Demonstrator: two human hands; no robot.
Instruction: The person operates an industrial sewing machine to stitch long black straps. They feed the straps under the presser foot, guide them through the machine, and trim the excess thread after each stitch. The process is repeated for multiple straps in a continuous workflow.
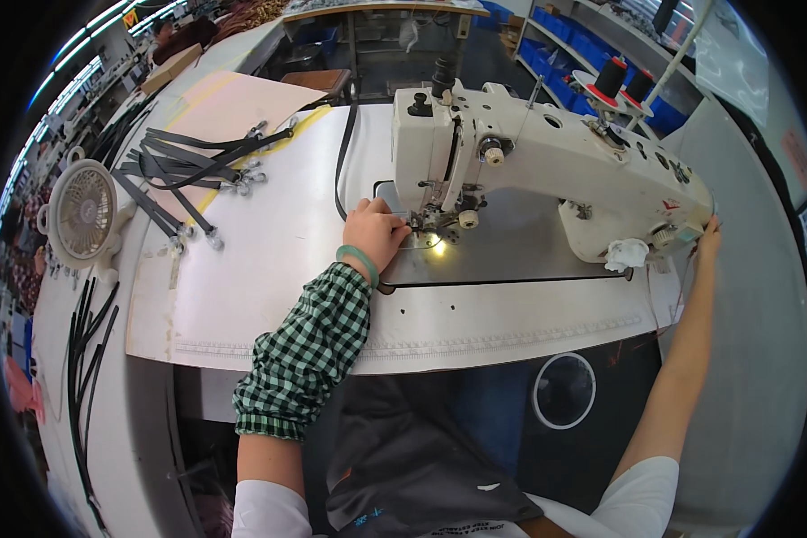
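A white industrial sewing machine [547, 134] stands on the table, its small lamp lit beside the needle. My left hand [372, 235] is closed at the left of the presser foot [435, 220], its fingertips pinching the end of a black strap [342, 166]. That strap curves up from the hand along the left of the machine head. My right hand [709, 240] reaches to the far right end of the machine, its fingers curled on the handwheel side; the wheel itself is mostly hidden.
Several black straps with metal clasps [197, 170] lie at the left on pink card. A small white fan [85, 213] stands beside them, with more black strips [85, 359] below. Thread spools [611, 77] sit behind the machine. Blue bins [556, 63] fill shelves at the back.
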